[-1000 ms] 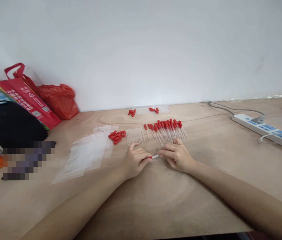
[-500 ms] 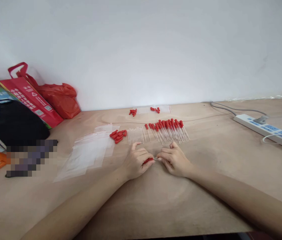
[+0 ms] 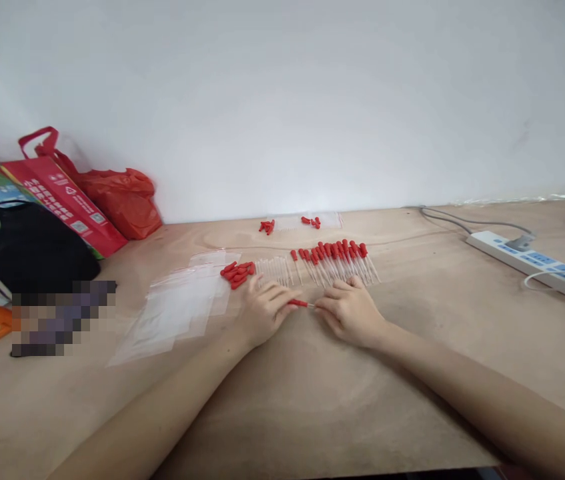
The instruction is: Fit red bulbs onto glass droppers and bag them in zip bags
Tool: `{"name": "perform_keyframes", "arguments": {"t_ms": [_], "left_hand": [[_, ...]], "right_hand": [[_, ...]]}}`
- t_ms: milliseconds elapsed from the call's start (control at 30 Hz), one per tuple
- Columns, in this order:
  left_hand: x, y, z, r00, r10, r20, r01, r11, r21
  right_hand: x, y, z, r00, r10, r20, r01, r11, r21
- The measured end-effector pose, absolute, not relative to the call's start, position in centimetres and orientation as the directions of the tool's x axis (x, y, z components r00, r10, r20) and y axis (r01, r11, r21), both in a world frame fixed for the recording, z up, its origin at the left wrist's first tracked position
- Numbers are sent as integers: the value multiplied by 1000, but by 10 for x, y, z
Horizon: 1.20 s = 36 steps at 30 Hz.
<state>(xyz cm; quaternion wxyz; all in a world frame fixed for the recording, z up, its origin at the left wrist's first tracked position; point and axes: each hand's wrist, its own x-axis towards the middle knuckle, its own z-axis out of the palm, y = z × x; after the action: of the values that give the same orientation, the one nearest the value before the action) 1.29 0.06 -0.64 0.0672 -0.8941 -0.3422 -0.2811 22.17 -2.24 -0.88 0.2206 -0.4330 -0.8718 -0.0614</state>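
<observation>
My left hand (image 3: 265, 310) is closed, with thumb and fingertips at the rear end of a red rubber bulb (image 3: 299, 303). From the bulb's other end a short bit of clear dropper tube (image 3: 311, 306) shows, pinched by my right hand (image 3: 349, 312); the rest of the tube is hidden by those fingers. Just beyond my hands lies a row of droppers with red bulbs (image 3: 335, 252). Left of it are bare clear tubes (image 3: 272, 270), partly behind my left fingers, and a pile of loose red bulbs (image 3: 237, 273).
Clear zip bags (image 3: 177, 303) lie overlapped on the left of the wooden table (image 3: 312, 413). Small bulb groups (image 3: 267, 227) sit near the wall. A white power strip (image 3: 532, 263) with cables is at right. Red bags (image 3: 122, 200) and a black drawstring bag (image 3: 37, 247) stand at left.
Both hands have moved slightly away from me, toward the row, with the bulb and tube. More of the red bulb shows, as my left fingers have slid back along it.
</observation>
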Motion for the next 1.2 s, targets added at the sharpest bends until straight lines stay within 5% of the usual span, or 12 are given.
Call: {"name": "perform_keyframes", "arguments": {"t_ms": [200,400,800,967,1200], "left_hand": [[-24,23,-7,236,772,590,932,-353,89],[-43,33,-5,128,811,571,972,-218,92],[-46,34,-7,131,836,534,989,-151,-7],[-44,31,-4,163,811,561,986,-159,-56],[-47,33,-5,188,860,474,978,-210,-6]], "right_hand": [[212,16,-7,-83,929,362,895,229,-384],[188,54,-5,116,955,274,931,-9,-364],[180,61,-8,64,954,292,982,-7,-191],[168,58,-4,-30,931,364,975,107,-195],[141,67,0,9,975,222,970,45,-238]]}}
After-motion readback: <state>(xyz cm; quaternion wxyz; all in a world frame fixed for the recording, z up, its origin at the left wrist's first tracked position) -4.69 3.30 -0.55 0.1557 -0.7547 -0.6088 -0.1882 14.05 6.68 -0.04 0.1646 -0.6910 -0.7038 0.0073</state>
